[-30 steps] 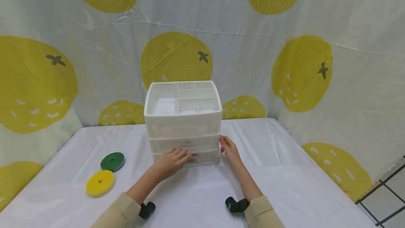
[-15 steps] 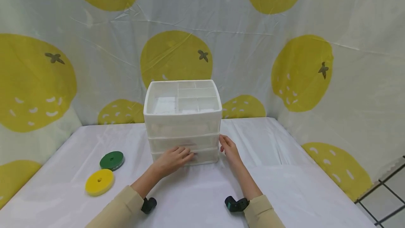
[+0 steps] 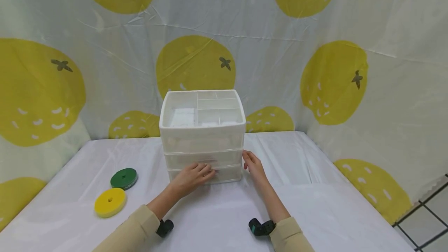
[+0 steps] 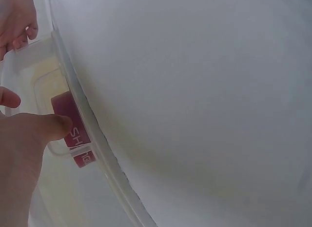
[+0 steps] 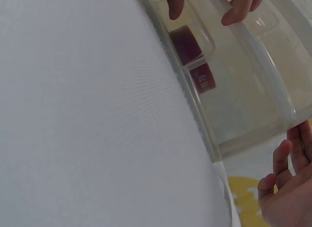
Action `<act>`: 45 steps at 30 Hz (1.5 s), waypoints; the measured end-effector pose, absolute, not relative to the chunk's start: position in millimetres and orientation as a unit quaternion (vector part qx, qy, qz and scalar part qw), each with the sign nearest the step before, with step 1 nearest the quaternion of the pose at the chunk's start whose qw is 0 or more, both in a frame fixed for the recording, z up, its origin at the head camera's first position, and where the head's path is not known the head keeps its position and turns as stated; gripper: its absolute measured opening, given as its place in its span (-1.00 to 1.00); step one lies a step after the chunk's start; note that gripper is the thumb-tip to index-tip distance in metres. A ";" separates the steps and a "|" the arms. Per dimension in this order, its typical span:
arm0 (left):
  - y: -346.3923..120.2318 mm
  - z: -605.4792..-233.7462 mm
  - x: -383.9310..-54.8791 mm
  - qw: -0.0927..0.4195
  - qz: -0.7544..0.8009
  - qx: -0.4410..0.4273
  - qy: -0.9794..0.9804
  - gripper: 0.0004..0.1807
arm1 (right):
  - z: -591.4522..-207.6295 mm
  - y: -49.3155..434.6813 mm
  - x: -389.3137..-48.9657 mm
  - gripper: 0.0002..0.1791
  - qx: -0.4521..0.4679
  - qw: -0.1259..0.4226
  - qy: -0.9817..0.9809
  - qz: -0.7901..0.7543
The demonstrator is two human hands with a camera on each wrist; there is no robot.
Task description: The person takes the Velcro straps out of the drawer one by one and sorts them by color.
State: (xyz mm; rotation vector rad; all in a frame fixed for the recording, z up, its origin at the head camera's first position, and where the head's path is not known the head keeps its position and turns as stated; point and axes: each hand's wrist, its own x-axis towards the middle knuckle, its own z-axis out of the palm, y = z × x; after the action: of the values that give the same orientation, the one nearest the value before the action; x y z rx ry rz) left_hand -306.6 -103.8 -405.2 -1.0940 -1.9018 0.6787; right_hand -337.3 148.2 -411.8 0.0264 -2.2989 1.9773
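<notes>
A white drawer unit (image 3: 203, 139) with clear drawer fronts stands at the middle of the table. My left hand (image 3: 192, 176) lies against the lower drawer fronts, thumb over the moulded handle recess of the bottom drawer (image 3: 229, 173). In the right wrist view its thumb (image 5: 175, 3) and fingers are spread apart. Behind the clear front shows a dark red piece (image 4: 68, 110) with pale lettering; its full shape is hidden. My right hand (image 3: 253, 165) rests its fingertips at the unit's right side, the other fingers loosely bent and holding nothing.
On the left of the white-covered table (image 3: 301, 205) lie a green disc (image 3: 124, 178) and a yellow disc (image 3: 110, 202), side by side. A divided tray (image 3: 217, 110) tops the unit. A curtain with yellow fruit prints (image 3: 196, 63) hangs close behind.
My left hand has shifted slightly to the right along the bottom drawer front, now covering more of the red seen there earlier. The right hand and the discs have stayed in place.
</notes>
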 end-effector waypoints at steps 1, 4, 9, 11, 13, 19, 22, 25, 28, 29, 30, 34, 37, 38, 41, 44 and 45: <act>-103.6 -405.4 -306.8 0.412 0.271 -0.433 -0.755 -0.56 | -411.2 148.0 -336.9 -0.57 0.009 0.055 -0.757 0.651; -103.3 -406.0 -307.3 0.418 0.278 -0.431 -0.750 -0.56 | -410.4 147.7 -335.9 -0.56 0.007 0.059 -0.757 0.650; -104.0 -406.2 -306.8 0.424 0.281 -0.434 -0.743 -0.62 | -412.7 147.2 -336.4 -0.54 0.007 0.062 -0.762 0.645; -104.1 -406.3 -305.9 0.423 0.275 -0.436 -0.745 -0.65 | -413.6 146.8 -337.2 -0.54 0.009 0.063 -0.762 0.645; -103.7 -406.1 -304.7 0.422 0.268 -0.436 -0.749 -0.65 | -413.9 146.3 -337.5 -0.55 0.012 0.066 -0.762 0.644; -100.7 -404.7 -300.1 0.418 0.264 -0.430 -0.756 -0.58 | -409.1 145.4 -334.3 -0.56 0.020 0.065 -0.762 0.644; -100.5 -403.8 -297.6 0.413 0.262 -0.430 -0.759 -0.56 | -409.7 145.6 -335.1 -0.58 0.022 0.066 -0.761 0.645; -100.5 -402.8 -295.3 0.407 0.265 -0.426 -0.763 -0.50 | -413.3 146.7 -339.1 -0.59 0.021 0.071 -0.759 0.647; -100.4 -402.2 -293.1 0.402 0.268 -0.426 -0.765 -0.44 | -413.6 146.7 -339.3 -0.59 0.024 0.071 -0.758 0.647; -100.3 -401.9 -292.4 0.400 0.267 -0.428 -0.765 -0.43 | -413.9 146.5 -339.1 -0.59 0.025 0.071 -0.759 0.647; -100.3 -401.8 -291.7 0.397 0.267 -0.431 -0.765 -0.42 | -413.9 146.4 -338.9 -0.59 0.024 0.071 -0.759 0.647; -99.3 -401.6 -288.5 0.378 0.268 -0.434 -0.772 -0.40 | -413.9 146.2 -338.0 -0.60 0.023 0.075 -0.761 0.644; -98.2 -401.0 -285.9 0.364 0.273 -0.429 -0.781 -0.39 | -413.7 146.2 -338.0 -0.61 0.022 0.077 -0.764 0.641; -97.8 -400.6 -284.7 0.361 0.274 -0.426 -0.783 -0.38 | -413.7 146.3 -338.0 -0.61 0.022 0.077 -0.764 0.640; -96.6 -400.1 -281.2 0.359 0.273 -0.423 -0.786 -0.35 | -414.0 146.3 -338.5 -0.59 0.023 0.074 -0.764 0.640; -95.3 -400.4 -278.0 0.359 0.265 -0.424 -0.788 -0.33 | -414.4 146.4 -338.6 -0.59 0.022 0.075 -0.762 0.643; -94.8 -400.9 -277.4 0.359 0.263 -0.423 -0.789 -0.34 | -414.5 146.5 -338.5 -0.59 0.021 0.075 -0.761 0.645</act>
State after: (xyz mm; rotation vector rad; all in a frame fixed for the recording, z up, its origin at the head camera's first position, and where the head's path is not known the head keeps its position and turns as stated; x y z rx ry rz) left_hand -277.4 -94.8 -400.9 -1.0917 -2.0353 0.6784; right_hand -338.5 146.5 -414.5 0.0634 -2.2814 1.9335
